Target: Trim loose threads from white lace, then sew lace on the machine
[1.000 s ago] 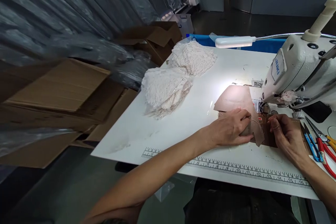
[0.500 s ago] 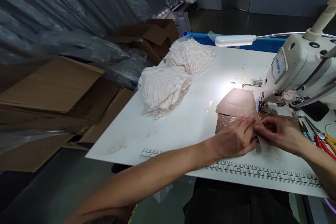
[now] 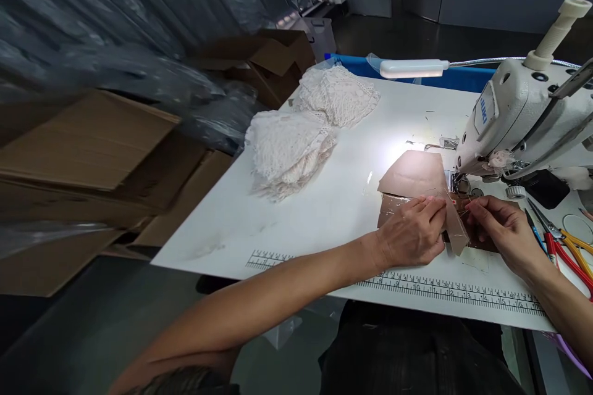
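A pale pink fabric piece [image 3: 414, 171] with an angular outline lies beside the needle of the white sewing machine [image 3: 509, 117]. Beneath it is a brown panel [image 3: 391, 203] with shiny tape-like strips. My left hand [image 3: 414, 231] has its fingers closed on the fabric's near edge, and a narrow flap of the piece hangs past the fingertips. To the right, my right hand [image 3: 503, 228] pinches fine thread [image 3: 463, 202] just in front of the presser foot [image 3: 458, 181]. The thread is thin and only partly visible.
Two stacks of white lace pieces [image 3: 291, 148] sit at the table's left. Scissors with red handles [image 3: 569, 262] and other cutters lie right of my right hand. A printed ruler [image 3: 454, 293] runs along the front edge. Cardboard boxes [image 3: 83, 142] stand left of the table.
My right hand has moved right, away from the left hand, drawing thread between its fingertips. The fabric's near flap is now uncovered. The view has shifted slightly.
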`<state>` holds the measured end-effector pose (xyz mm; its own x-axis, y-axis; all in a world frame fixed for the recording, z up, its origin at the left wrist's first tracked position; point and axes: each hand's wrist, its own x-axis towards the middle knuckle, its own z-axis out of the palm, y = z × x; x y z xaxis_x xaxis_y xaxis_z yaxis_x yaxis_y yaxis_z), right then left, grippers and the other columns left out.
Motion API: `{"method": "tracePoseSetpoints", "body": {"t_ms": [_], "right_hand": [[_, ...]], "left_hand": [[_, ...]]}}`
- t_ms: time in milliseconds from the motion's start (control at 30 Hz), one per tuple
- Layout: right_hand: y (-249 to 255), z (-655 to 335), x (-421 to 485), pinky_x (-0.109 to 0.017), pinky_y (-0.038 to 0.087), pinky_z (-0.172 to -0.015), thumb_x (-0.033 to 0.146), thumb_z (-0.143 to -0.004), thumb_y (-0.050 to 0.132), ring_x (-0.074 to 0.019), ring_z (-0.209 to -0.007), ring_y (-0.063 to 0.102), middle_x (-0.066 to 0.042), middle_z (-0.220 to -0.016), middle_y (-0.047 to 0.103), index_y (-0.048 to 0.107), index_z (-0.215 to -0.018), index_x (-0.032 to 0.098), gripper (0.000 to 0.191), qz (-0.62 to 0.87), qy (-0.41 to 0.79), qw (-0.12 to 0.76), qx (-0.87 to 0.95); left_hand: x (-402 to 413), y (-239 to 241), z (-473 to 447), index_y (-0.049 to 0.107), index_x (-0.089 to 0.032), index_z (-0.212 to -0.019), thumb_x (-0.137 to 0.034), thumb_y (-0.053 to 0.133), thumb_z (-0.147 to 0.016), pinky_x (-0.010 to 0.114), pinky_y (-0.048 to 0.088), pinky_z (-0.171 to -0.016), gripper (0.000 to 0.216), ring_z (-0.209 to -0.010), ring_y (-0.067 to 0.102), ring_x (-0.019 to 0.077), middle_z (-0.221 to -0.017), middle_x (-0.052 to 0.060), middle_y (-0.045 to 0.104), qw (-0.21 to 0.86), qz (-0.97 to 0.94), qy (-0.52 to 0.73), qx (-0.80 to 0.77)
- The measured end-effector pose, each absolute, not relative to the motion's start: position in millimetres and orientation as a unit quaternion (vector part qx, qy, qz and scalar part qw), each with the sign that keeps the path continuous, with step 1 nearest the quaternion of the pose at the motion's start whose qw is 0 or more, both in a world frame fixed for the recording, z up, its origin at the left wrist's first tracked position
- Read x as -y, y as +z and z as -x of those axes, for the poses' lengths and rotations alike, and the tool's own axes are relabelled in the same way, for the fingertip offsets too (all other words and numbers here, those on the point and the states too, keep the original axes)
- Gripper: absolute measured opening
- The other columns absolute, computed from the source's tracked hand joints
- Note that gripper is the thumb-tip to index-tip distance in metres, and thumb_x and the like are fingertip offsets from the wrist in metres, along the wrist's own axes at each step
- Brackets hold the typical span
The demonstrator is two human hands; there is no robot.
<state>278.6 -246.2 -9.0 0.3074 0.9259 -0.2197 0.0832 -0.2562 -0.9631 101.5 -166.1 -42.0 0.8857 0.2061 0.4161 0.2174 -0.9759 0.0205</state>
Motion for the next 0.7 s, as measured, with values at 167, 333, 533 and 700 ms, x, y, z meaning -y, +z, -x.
{"method": "tracePoseSetpoints", "body": {"t_ms": [167, 333, 533, 700], "right_hand": [[-15, -266, 235, -0.023, 0.035, -0.043, 0.073, -0.068, 0.07, -0.0091, -0.047, 0.043, 0.003, -0.059, 0.054, 0.056, -0.074, 0.02, 0.055, 0.626, 0.463, 0.466, 0.421], [-2, -270, 254, -0.022, 0.026, -0.043, 0.076, -0.059, 0.074, -0.0087, -0.047, 0.035, 0.005, -0.051, 0.042, 0.053, -0.065, 0.02, 0.061, 0.659, 0.459, 0.452, 0.388], [13, -284, 311, -0.022, 0.018, -0.044, 0.074, -0.072, 0.069, -0.0077, -0.048, 0.024, 0.006, -0.053, 0.033, 0.049, -0.065, 0.02, 0.058, 0.673, 0.543, 0.36, 0.35], [9, -290, 351, -0.022, 0.022, -0.046, 0.071, -0.081, 0.062, -0.0078, -0.05, 0.025, 0.006, -0.055, 0.031, 0.049, -0.069, 0.02, 0.054, 0.634, 0.64, 0.277, 0.334]], "left_hand": [[162, -47, -103, 0.06, 0.001, -0.121, -0.021, 0.046, -0.089, 0.04, 0.055, -0.097, 0.041, -0.112, 0.067, 0.0274, -0.12, 0.022, 0.068, 0.026, 0.97, -0.213, 0.112], [156, -50, -102, 0.064, -0.006, -0.119, -0.018, 0.042, -0.094, 0.037, 0.056, -0.097, 0.035, -0.11, 0.069, 0.0244, -0.123, 0.017, 0.069, 0.034, 0.973, -0.183, 0.133], [159, -45, -102, 0.066, -0.006, -0.119, -0.024, 0.043, -0.094, 0.036, 0.054, -0.1, 0.038, -0.114, 0.067, 0.0236, -0.127, 0.014, 0.068, 0.006, 0.981, -0.176, 0.076], [164, -46, -100, 0.066, -0.004, -0.12, -0.022, 0.044, -0.093, 0.037, 0.051, -0.101, 0.039, -0.115, 0.066, 0.024, -0.126, 0.016, 0.068, 0.027, 0.982, -0.169, 0.086]]}}
